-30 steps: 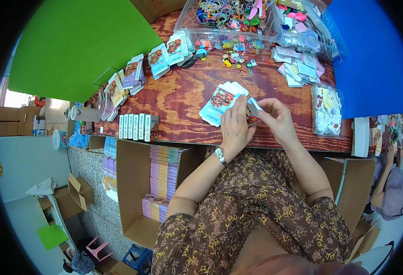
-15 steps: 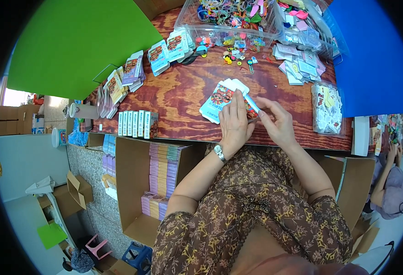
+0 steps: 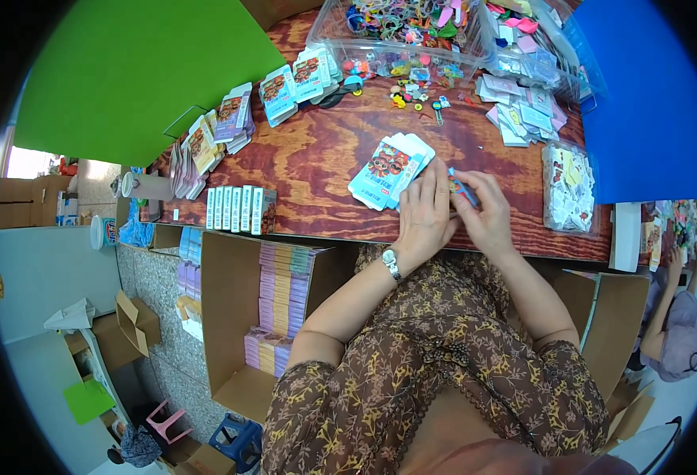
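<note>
We see both hands meeting near the front edge of the wooden table (image 3: 325,166), a little right of its middle. The left hand (image 3: 424,218), with a wristwatch (image 3: 392,264) on its wrist, lies curled beside the right hand (image 3: 487,214), and the fingertips of both are pinched together on a small blue packet (image 3: 461,188) held between them. Just beside the left hand, toward the middle of the table, lies a fanned stack of light-blue printed cards (image 3: 390,169), touching or nearly touching the fingers; we cannot tell which.

Along the front edge to the left stands a row of small boxes (image 3: 238,209) set on edge. Further stacks of printed cards (image 3: 297,75) lie toward the far left edge. At the far edge sit clear plastic bins (image 3: 412,28) full of small colourful pieces, with loose bits (image 3: 416,91) scattered before them. Near the right edge lies a clear bag (image 3: 568,186) of white pieces. Below the front edge, an open cardboard carton (image 3: 230,317) holds rows of purple packs.
</note>
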The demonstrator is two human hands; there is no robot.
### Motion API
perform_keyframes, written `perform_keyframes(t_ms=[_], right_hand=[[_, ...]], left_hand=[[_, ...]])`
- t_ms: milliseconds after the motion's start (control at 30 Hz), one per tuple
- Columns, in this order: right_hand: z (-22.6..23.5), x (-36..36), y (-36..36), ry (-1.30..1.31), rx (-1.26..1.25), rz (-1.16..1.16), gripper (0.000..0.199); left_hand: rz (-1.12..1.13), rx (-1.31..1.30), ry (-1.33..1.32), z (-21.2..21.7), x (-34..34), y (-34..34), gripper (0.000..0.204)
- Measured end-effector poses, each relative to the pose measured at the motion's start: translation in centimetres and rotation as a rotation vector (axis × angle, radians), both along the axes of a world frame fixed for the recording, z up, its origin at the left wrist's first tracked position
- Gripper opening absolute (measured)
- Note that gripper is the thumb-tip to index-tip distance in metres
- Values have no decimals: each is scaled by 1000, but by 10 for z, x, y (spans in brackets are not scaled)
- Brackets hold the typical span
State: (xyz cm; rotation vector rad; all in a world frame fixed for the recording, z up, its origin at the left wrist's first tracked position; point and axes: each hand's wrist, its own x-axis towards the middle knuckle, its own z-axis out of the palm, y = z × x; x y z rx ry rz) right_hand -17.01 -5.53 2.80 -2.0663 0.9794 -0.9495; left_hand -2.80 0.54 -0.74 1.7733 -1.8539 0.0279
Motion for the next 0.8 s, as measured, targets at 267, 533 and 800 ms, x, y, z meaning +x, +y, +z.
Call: perform_keyframes(t_ms=[267,533,800], right_hand=[[-70,-83,-90,-72,265,-142,30],[-64,-86,-91,194,35,-68,35],[-68,-84,-96,128,84,-63,27]], left_hand=[[238,198,-24,-32,57,-17,112],[281,285,13,-33,65,-22,119],[331,148,47,-32,66,-20,122]])
